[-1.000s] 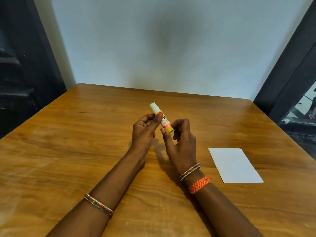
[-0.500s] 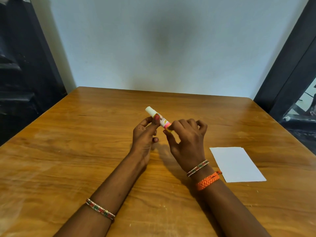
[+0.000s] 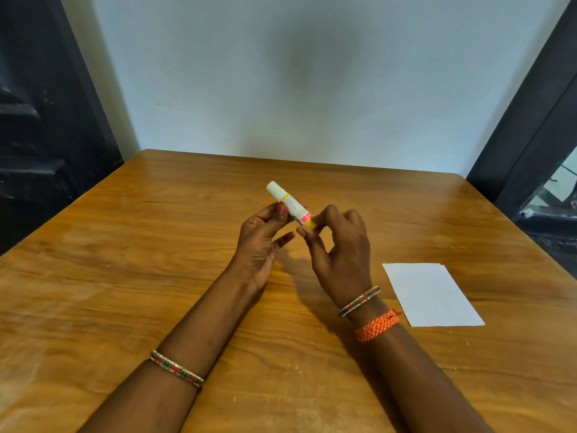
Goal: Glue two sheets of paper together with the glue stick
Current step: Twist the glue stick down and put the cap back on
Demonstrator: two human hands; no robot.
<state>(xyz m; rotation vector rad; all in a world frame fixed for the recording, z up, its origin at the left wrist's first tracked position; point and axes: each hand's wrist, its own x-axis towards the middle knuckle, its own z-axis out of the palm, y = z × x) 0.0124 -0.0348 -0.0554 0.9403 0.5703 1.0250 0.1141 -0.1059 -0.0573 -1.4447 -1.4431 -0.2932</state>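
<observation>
The glue stick (image 3: 288, 204) is held in the air above the middle of the wooden table (image 3: 125, 260), between the two hands, tilted so that its white cap points up and to the left, away from the person, while its yellow base points down and to the right. The left hand (image 3: 260, 242) pinches the white labelled barrel between thumb and fingertips, near the pink band, with its other fingers loosely curled beneath. The right hand (image 3: 340, 245) pinches the yellow base between thumb and forefinger, its remaining fingers bent over the top. The cap is on the stick. White paper (image 3: 432, 293) lies flat on the table to the right of the right wrist, near it but not touching. A thin edge showing along its top right suggests more than one sheet, though the count cannot be told. The print on the glue stick's label is too small to read. Most of the yellow base is hidden by the right fingers. The right wrist carries a beaded bangle (image 3: 359, 300) and an orange braided band (image 3: 377, 325); the left forearm carries a similar bangle (image 3: 176, 367). Both forearms are cut off by the lower edge of the view.
</observation>
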